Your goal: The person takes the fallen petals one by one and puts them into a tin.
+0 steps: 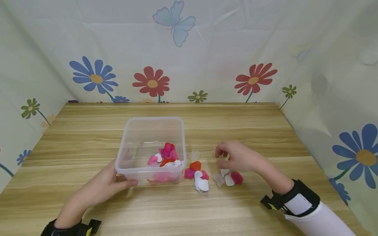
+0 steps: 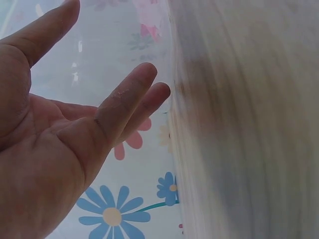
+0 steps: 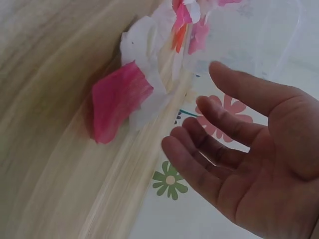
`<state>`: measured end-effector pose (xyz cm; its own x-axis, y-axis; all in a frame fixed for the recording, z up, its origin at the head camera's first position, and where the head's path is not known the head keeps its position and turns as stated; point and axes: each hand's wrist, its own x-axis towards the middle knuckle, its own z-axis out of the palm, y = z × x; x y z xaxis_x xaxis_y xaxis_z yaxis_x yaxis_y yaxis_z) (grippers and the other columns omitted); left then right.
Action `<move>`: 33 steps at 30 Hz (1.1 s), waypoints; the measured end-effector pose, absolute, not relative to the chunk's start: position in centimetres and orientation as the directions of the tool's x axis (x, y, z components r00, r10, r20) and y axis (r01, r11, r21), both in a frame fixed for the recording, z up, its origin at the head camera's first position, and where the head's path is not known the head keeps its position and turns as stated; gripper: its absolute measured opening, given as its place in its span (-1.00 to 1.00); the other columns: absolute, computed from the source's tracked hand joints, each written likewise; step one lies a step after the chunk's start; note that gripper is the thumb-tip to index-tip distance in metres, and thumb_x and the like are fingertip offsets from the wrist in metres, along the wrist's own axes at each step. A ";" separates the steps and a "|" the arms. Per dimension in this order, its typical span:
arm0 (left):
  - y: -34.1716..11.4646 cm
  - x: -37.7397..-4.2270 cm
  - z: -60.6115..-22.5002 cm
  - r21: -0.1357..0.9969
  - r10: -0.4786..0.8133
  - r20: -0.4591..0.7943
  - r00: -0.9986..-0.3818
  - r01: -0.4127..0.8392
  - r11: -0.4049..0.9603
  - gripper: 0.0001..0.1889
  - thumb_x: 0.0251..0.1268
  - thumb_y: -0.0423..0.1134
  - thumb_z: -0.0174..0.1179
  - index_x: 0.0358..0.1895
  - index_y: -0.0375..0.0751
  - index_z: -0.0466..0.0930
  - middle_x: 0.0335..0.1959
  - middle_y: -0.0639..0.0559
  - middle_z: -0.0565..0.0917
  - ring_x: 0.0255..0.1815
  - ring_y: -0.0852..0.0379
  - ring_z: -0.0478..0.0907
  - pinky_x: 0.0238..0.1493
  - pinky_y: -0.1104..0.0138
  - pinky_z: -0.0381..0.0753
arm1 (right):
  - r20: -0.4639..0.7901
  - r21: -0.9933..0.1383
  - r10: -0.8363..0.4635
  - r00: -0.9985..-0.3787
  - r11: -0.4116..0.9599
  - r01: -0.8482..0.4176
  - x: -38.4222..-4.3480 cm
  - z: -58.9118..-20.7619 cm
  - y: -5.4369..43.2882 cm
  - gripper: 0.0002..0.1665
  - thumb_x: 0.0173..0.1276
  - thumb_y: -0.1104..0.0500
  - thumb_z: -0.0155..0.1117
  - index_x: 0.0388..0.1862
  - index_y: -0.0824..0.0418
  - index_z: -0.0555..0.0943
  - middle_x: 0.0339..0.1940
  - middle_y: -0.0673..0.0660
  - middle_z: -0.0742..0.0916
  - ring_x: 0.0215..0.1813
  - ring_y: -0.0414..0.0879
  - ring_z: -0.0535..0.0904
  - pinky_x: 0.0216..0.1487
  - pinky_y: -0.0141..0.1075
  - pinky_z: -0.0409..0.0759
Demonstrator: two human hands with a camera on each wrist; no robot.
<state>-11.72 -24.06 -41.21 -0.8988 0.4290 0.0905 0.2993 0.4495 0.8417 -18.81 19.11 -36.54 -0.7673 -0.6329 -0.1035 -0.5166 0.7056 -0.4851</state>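
Observation:
A clear plastic box stands left of the table's middle, with pink, white and orange artificial petals inside, mostly toward its right side. My left hand rests at its near left corner, thumb along the front and fingers by the left wall. In the left wrist view, the fingers of that hand look spread and fairly straight. My right hand hovers right of the box with loosely bent fingers and nothing between them. Just below it lie some white petals and a dark pink petal.
Between box and right hand lies a loose pile of petals, with white ones in front and an orange one behind. A pale petal lies farther back. Flower-printed cloth surrounds the wooden table at back and sides.

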 end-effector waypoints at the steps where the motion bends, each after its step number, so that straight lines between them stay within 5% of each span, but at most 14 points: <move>1: -24.0 -11.7 -41.2 0.843 0.430 0.093 -0.898 0.301 0.447 0.08 0.26 -0.28 0.49 0.68 -0.01 -0.12 0.45 -0.34 0.32 0.28 -0.27 0.48 0.09 0.13 0.65 | -0.133 -0.475 -0.629 -0.766 0.719 -0.508 -18.7 -36.6 19.2 -0.71 0.22 0.20 0.60 -0.16 0.19 0.66 -0.21 0.05 0.65 -0.13 0.02 0.56 -0.12 -0.19 0.61; 16: -24.0 -11.6 -41.1 0.848 0.437 0.101 -0.894 0.307 0.432 0.06 0.28 -0.31 0.46 0.67 0.00 -0.11 0.43 -0.33 0.34 0.29 -0.29 0.48 0.10 0.10 0.66 | -0.232 -0.442 -0.601 -0.765 0.766 -0.467 -18.3 -37.4 19.7 -0.59 0.06 0.33 0.66 -0.19 0.16 0.61 -0.23 0.02 0.57 -0.18 -0.04 0.49 -0.20 -0.27 0.55; 33: -24.1 -11.6 -40.9 0.816 0.412 0.078 -0.908 0.295 0.496 0.10 0.28 -0.19 0.48 0.69 0.04 -0.18 0.46 -0.34 0.32 0.20 -0.15 0.57 0.10 0.03 0.66 | -0.129 -0.493 -0.577 -0.807 0.743 -0.452 -18.6 -37.3 20.2 -0.77 0.31 0.51 0.28 -0.34 0.19 0.67 -0.39 0.00 0.67 -0.29 -0.13 0.53 -0.26 -0.27 0.59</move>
<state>-11.55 -24.07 -40.94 -0.9079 0.4118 0.0782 0.2954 0.4962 0.8164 -18.62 20.18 -37.33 -0.8066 -0.5768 -0.1293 -0.4522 0.7430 -0.4934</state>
